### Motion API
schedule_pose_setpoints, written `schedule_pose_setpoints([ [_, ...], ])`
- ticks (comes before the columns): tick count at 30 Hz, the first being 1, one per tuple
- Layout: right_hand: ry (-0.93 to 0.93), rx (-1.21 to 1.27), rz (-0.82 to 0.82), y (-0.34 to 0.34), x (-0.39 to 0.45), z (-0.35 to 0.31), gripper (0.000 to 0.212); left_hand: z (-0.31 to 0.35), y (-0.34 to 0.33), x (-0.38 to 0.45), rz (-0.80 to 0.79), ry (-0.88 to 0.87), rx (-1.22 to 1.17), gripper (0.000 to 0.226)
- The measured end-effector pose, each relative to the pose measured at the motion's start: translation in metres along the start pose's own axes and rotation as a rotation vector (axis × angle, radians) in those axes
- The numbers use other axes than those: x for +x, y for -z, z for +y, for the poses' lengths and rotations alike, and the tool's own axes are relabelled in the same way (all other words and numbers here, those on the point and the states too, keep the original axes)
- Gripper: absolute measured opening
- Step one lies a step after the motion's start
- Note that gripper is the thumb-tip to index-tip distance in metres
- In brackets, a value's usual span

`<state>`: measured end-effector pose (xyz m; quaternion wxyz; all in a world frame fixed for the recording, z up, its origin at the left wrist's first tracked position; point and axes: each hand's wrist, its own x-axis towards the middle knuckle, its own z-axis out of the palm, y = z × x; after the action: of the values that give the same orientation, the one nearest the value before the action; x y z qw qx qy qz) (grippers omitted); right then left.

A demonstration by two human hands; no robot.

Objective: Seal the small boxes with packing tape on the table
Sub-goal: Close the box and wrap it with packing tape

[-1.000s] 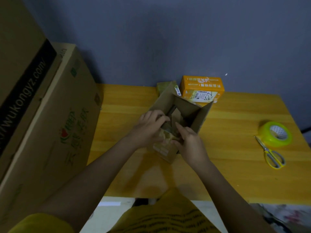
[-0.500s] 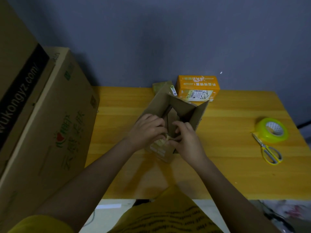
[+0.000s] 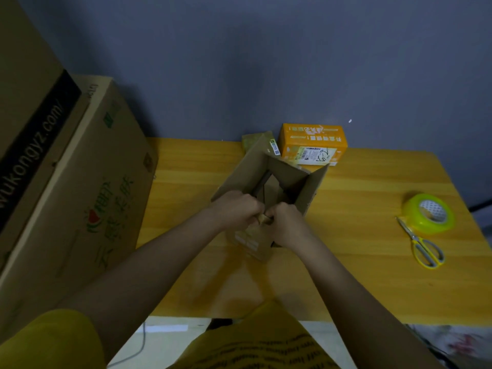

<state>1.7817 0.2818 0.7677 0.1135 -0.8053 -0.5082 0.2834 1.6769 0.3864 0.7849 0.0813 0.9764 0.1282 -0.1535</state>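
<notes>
Cardboard box [image 3: 277,182] stands mid-desk [image 3: 359,187], flaps up; left hand [image 3: 235,209] and right hand [image 3: 283,222] each pinch its near flap in a curled grip, probably to fold it shut before the tape roll [image 3: 428,214] comes over.

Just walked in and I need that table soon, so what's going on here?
A person is working on a small brown cardboard box in the middle of the wooden table. Its flaps stand open, and the left hand and right hand both grip its near edge, fingers curled. Nothing is taped yet: the tape roll and yellow scissors lie untouched to the right. An orange box waits by the wall, and large cartons stand on the left.
</notes>
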Motion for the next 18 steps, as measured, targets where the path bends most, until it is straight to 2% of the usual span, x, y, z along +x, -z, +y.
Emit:
schedule_pose_setpoints([
  [3,-0.035,0.018,-0.19,0.001,0.014,-0.002,0.034,0.002,0.003,0.004,-0.07,0.016,0.027,0.017],
  [5,-0.062,0.089,-0.3,0.002,0.022,0.0,0.02,0.0,0.006,0.007,-0.125,0.044,-0.041,0.019],
  [7,-0.074,0.142,-0.355,0.006,0.026,0.001,0.018,-0.005,0.009,0.011,-0.2,0.068,-0.106,0.022],
  [9,-0.066,0.197,-0.365,0.009,0.025,0.003,0.02,-0.006,0.01,0.015,-0.258,0.081,-0.113,0.025],
  [14,-0.018,0.236,-0.382,0.012,0.019,0.008,0.024,-0.011,0.006,0.02,-0.259,0.079,-0.177,0.014],
  [18,-0.001,0.255,-0.315,0.009,0.016,0.005,0.026,-0.014,0.013,0.014,-0.299,0.085,-0.241,0.018],
])
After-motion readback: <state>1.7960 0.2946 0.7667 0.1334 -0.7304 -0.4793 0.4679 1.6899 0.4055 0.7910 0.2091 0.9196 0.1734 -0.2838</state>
